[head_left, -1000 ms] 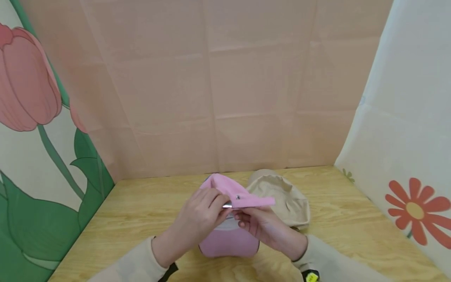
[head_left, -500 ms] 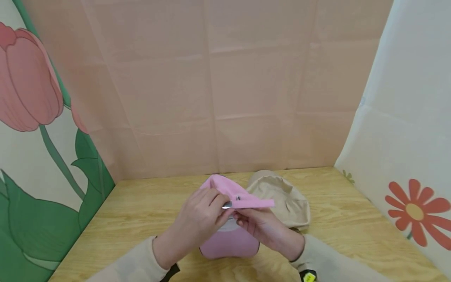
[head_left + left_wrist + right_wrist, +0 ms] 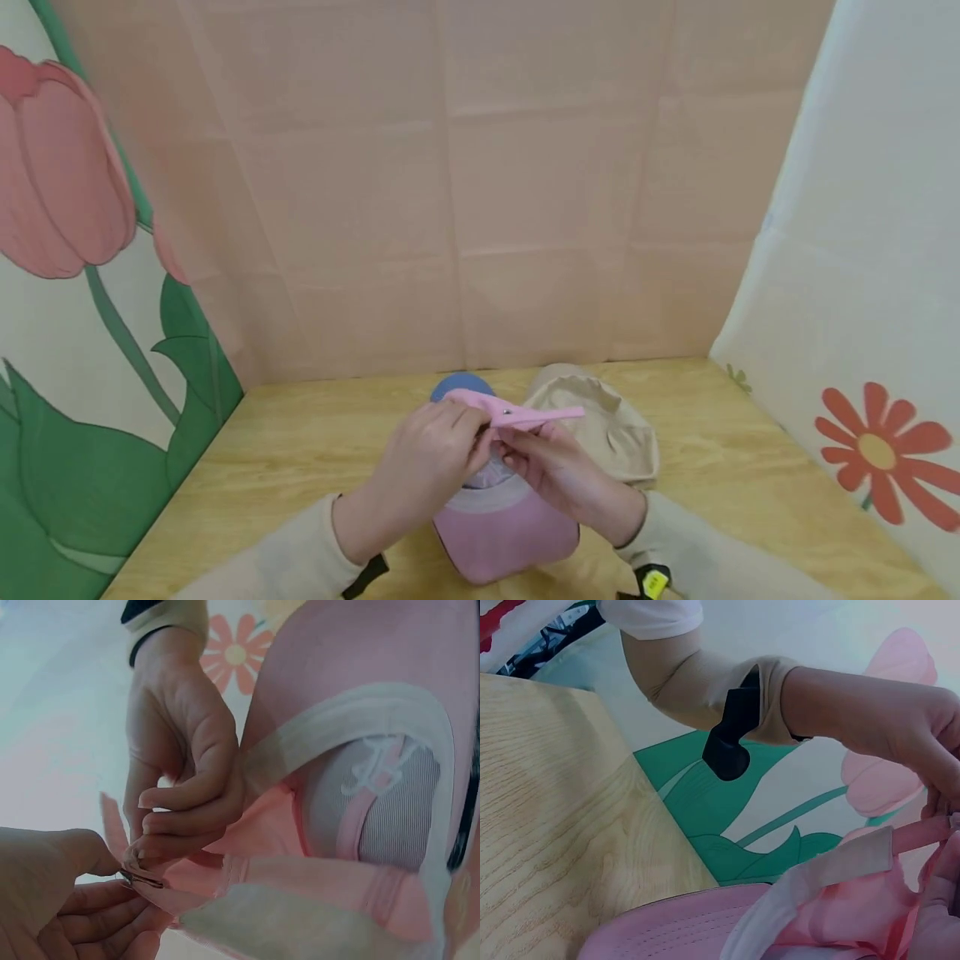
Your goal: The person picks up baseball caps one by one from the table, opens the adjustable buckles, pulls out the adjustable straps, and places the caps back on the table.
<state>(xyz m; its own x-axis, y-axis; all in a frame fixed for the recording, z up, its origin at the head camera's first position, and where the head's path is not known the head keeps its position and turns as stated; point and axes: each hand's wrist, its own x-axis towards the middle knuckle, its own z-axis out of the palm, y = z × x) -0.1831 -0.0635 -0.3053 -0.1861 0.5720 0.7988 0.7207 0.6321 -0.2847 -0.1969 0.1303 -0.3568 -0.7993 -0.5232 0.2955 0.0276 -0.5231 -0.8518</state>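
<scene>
A pink baseball cap [image 3: 506, 533] is held up over the table, its brim toward me and its pale inner band and mesh lining showing. My left hand [image 3: 435, 446] pinches the cap's back strap at a metal buckle [image 3: 141, 880], as the left wrist view shows. From the other side, my right hand [image 3: 562, 471] grips the same strap, fingers curled close to the buckle. The strap's loose pink end [image 3: 558, 413] sticks out to the right above the right hand. In the right wrist view the strap's buckle end is mostly hidden between the hands.
On the wooden table [image 3: 300, 467], a beige cap [image 3: 618, 437] lies right behind my right hand. A rounded blue thing [image 3: 461, 383] shows behind the pink cap. Printed cloths hang left and right, and a plain pinkish cloth [image 3: 450, 208] hangs at the back.
The pink cap has tilted, its brim swinging right and nearer to me. Its strap end has risen slightly. The blue thing behind shows more, while the silver buckle no longer shows in the head view.
</scene>
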